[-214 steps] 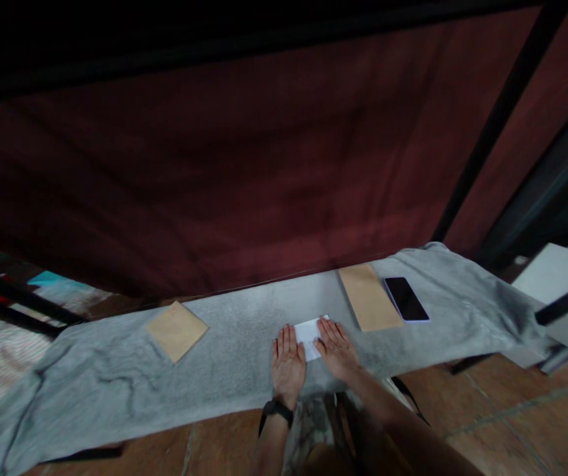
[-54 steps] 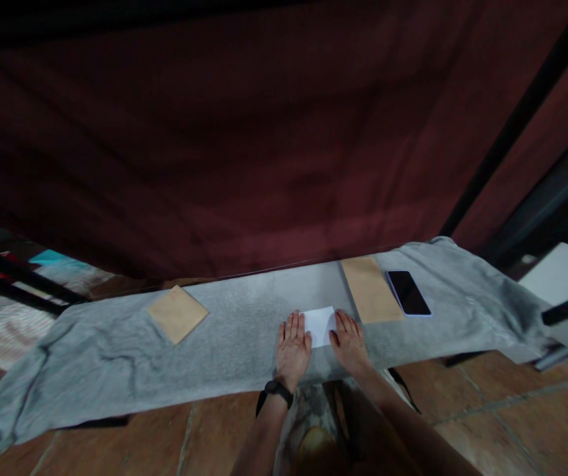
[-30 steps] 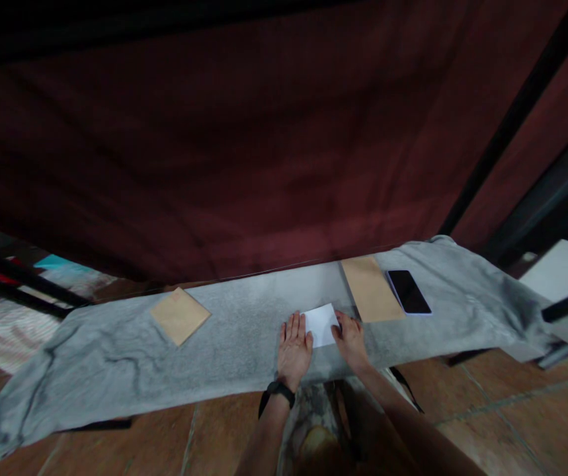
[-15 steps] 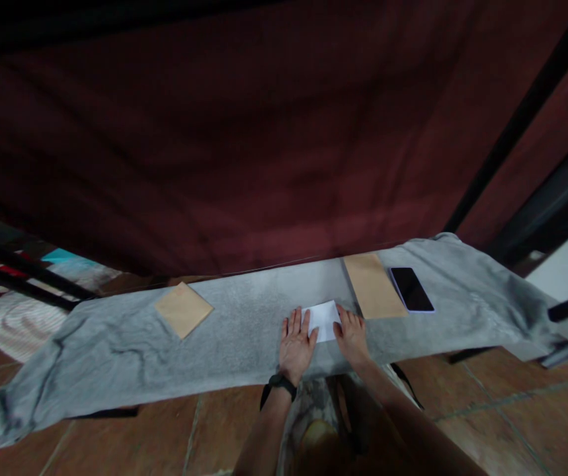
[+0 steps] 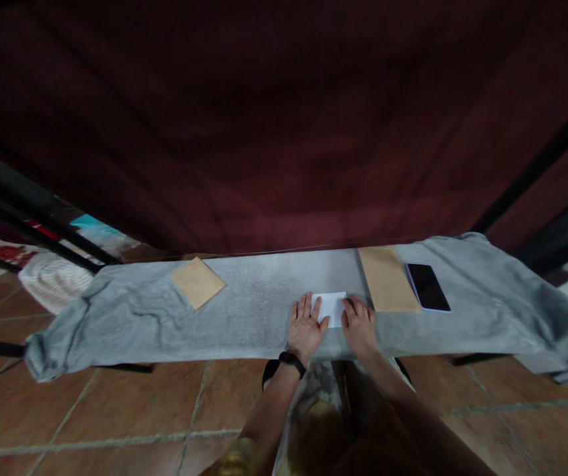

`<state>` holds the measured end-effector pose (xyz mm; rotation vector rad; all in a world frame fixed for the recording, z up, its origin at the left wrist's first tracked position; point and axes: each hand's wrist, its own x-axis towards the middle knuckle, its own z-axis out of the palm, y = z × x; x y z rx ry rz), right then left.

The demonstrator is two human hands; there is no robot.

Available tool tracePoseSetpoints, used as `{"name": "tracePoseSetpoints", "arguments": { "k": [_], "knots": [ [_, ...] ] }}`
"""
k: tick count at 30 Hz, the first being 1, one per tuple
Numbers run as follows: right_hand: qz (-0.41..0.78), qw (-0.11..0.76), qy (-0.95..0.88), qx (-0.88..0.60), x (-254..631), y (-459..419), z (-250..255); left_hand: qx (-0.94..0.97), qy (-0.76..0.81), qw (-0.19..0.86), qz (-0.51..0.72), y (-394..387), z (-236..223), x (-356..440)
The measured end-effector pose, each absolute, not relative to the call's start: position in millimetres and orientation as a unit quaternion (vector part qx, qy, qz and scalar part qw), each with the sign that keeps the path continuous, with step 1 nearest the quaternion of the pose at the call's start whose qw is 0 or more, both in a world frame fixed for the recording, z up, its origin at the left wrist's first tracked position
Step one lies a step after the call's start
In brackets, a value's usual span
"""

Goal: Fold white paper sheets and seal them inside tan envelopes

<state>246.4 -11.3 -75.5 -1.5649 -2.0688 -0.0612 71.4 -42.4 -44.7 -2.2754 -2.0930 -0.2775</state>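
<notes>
A small white sheet of paper [image 5: 332, 308] lies on the grey cloth between my hands. My left hand [image 5: 307, 330] rests flat over its left side, fingers spread and thumb near the lower edge. At the right edge, my right hand [image 5: 360, 326] touches the paper with slightly bent fingers, thumb apart from them; it does not grip it. The fingers cover both side edges of the paper. Just right of my right hand lies a large tan envelope-like paper [image 5: 390, 281]. Beside that is a dark-screened phone [image 5: 427, 287] with a light purple rim.
A tan square of paper [image 5: 198, 283] lies further left on the long, narrow surface draped in grey cloth [image 5: 264, 330]. A dark red curtain [image 5: 284, 165] hangs behind it. Black metal bars [image 5: 536, 165] stand at both sides. Brown floor tiles [image 5: 145, 403] show below.
The view has shifted, so the surface and everything on it appear a little higher and further right. Both hands stay at the white paper, the right fingers slightly more bent.
</notes>
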Motion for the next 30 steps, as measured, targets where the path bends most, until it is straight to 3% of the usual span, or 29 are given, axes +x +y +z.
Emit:
{"name": "tracePoseSetpoints", "arguments": {
  "k": [11,30],
  "knots": [
    [-0.008,0.178,-0.845,-0.505,225.8,-22.2,-77.2,-0.737,-0.670,0.010,-0.086,-41.9,-45.2,73.3],
    [-0.049,0.176,-0.811,-0.555,247.4,-21.7,-82.0,-0.735,-0.666,0.035,-0.118,-41.4,-48.1,67.4]
  ]
}}
